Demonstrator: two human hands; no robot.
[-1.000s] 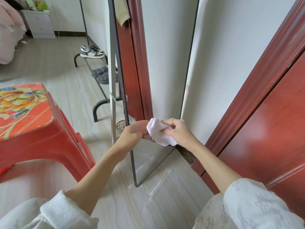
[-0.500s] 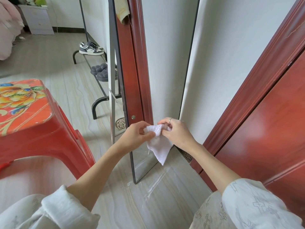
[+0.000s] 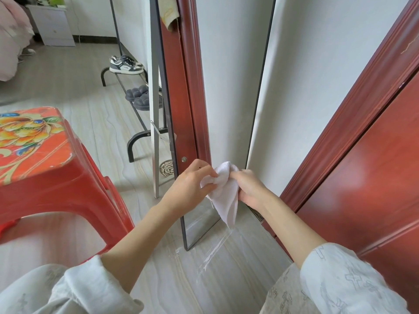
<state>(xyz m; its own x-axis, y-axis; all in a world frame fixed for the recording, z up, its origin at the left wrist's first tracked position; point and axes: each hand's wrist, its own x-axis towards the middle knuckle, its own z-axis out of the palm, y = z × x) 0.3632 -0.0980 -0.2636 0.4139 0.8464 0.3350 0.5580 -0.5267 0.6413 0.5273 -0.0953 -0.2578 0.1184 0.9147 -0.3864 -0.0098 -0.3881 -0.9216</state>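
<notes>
A white cloth (image 3: 224,196) hangs between my two hands in front of the lower part of a tall standing mirror (image 3: 226,87) with a thin dark frame. My left hand (image 3: 189,186) pinches the cloth's upper left part. My right hand (image 3: 248,188) grips its upper right part, fingers curled into the fabric. The cloth's loose end points down toward the mirror's bottom corner. The mirror leans at the wall and reflects a white wall and a red door frame.
A red plastic stool (image 3: 45,159) with a flower print stands at my left. A dark red door (image 3: 374,177) and its frame fill the right. A low shoe rack (image 3: 136,105) with sneakers and slippers runs behind the mirror. White streaks mark the floor (image 3: 215,250).
The bunched cloth has been opened out and now hangs down in a long point. Both hands have shifted their hold on it and stayed in front of the mirror's lower part.
</notes>
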